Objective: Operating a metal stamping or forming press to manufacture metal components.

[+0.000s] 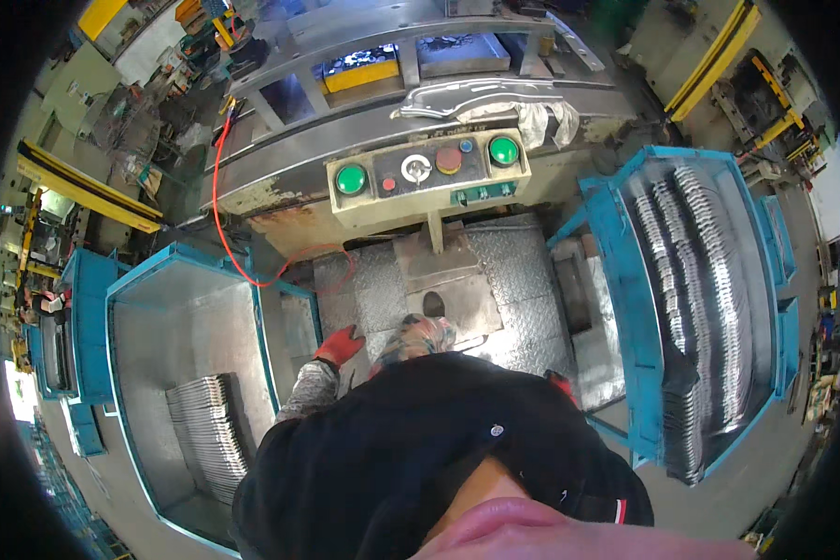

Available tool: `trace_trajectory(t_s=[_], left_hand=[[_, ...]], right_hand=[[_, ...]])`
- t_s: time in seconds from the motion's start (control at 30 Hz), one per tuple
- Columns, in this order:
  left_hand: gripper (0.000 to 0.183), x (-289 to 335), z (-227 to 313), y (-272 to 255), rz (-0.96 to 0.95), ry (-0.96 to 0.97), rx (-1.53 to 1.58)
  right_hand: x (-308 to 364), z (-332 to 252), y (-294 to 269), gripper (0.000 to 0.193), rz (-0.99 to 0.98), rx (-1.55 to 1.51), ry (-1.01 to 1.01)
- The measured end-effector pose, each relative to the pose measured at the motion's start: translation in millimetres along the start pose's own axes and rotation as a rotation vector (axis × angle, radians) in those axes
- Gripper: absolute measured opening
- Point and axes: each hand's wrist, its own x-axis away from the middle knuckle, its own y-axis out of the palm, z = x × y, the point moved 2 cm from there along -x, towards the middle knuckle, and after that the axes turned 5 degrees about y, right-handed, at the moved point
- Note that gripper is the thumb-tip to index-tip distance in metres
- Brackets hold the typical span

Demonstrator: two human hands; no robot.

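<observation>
My left hand (pixel 343 346), in a red glove, hangs beside my body with its fingers apart and nothing in it. It is nearest to the blue-rimmed metal bin (pixel 114 322) on the left, where a row of thin metal parts (pixel 210 434) stands stacked. Only a little of my right hand (pixel 562 385) shows, also red-gloved, past my dark shirt; its fingers are mostly hidden. To its right stands a blue bin (pixel 625 308) filled with long rows of shaped metal parts (pixel 714 280). Neither hand touches the control box (pixel 429 191) ahead.
The control box carries two green buttons and a red knob. Behind it, a shaped metal panel (pixel 481 96) and a pale cloth (pixel 546 124) lie on the machine's ledge (pixel 345 149). A red hose (pixel 217 201) hangs down at the left. Yellow posts (pixel 89 187) flank the machine.
</observation>
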Motion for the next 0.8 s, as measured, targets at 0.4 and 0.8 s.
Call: trace_trajectory(t_s=[0.4,0.8], left_hand=[[0.051,-102.8,34.5,-246.2,0.786,0.159,0.385],[0.053,-232.1,299.9,-300.7,0.553,0.712,-0.2]], right_hand=[[16.4,-320.3,50.8,0.036,0.186,0.636,-0.517],[62.5,-557.5,173.5,0.042,-0.069,0.599,-1.21]])
